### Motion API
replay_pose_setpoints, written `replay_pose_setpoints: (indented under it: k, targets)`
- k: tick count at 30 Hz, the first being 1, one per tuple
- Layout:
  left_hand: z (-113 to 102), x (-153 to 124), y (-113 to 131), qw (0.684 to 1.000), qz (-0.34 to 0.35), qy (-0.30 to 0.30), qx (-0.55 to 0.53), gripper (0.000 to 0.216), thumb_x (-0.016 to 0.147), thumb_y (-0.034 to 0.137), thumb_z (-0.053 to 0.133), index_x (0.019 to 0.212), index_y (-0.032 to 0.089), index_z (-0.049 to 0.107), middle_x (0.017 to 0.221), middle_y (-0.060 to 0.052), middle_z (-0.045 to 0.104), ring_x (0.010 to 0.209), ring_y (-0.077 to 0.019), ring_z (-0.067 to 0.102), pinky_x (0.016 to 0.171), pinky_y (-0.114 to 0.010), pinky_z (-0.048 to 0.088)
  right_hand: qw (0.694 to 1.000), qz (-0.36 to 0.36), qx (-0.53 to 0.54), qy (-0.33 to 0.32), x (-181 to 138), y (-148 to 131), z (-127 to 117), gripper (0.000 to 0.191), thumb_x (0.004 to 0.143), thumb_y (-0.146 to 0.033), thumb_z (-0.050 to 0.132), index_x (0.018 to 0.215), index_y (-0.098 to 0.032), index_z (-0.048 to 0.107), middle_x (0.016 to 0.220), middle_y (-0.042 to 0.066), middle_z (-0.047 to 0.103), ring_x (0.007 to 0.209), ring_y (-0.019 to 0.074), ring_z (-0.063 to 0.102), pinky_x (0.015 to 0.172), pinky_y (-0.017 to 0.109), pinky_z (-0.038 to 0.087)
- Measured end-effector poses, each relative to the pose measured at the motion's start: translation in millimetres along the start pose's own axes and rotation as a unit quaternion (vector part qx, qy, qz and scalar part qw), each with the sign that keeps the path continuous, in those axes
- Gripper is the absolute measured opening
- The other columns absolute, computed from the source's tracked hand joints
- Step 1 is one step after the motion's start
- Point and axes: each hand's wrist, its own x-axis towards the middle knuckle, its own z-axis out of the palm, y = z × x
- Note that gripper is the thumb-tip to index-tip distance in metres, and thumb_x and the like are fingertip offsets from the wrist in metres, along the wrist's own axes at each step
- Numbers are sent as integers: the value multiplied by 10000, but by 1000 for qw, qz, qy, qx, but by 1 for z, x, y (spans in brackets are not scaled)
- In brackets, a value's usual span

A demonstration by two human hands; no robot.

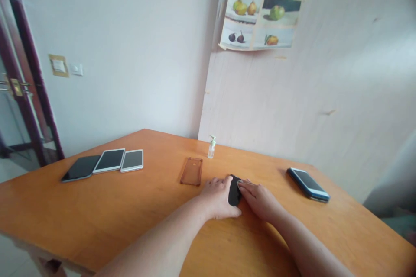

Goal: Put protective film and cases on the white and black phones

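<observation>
A black phone [234, 190] lies on the wooden table, partly covered by both hands. My left hand [219, 199] is closed round its left side, with the fingers at the far edge and the thumb at the near edge. On the phone's right side, my right hand [260, 199] presses its fingers together against the edge and the top face. Whether anything is under those fingertips is hidden. A clear brown phone case [191, 171] lies flat to the left of my hands. Behind it stands a small clear pump bottle [211, 148].
Toward the table's left side lie a dark tablet [81, 168], a white-framed tablet [109, 160] and a white phone [132, 160]. A white-framed device [308, 183] rests on a dark blue one at the right. The wooden table [146, 203] meets the wall at the back.
</observation>
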Motion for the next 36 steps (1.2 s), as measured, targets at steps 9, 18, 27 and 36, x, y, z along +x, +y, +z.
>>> replay_pose_setpoints:
  k: [9,18,27,36]
  targets:
    - [-13,2,-18,1000,-9,-19,-17,1001,578,554,741,1428,204,345,1417,-131,481,1298,-331,439,1050,-388,356,996,42,-73,-11,-5,-10,-9,497,974,-406,279,1366,-212,516,1475,113,435,1386,277,357,1116,585,233]
    - [-18,7,-31,996,-73,25,40,730,682,459,669,1313,156,460,1288,-164,548,1213,-302,510,980,-341,401,992,60,-110,-11,-7,-20,-10,493,979,-387,252,1329,-177,529,1481,158,416,1390,286,344,1102,571,246]
    - [-13,11,-38,999,-39,26,7,609,695,303,643,1268,175,480,1133,-123,639,1069,-263,599,860,-304,448,992,85,-93,-5,-3,-10,-10,478,963,-366,283,1325,-174,529,1427,161,481,1344,283,411,1094,531,269]
    - [-2,13,-28,998,-24,42,-29,695,701,321,654,1335,148,429,1306,-155,567,1228,-263,519,1025,-314,377,990,71,-120,4,-8,-22,-10,469,936,-279,312,1337,-143,515,1440,188,458,1364,304,379,1096,582,232]
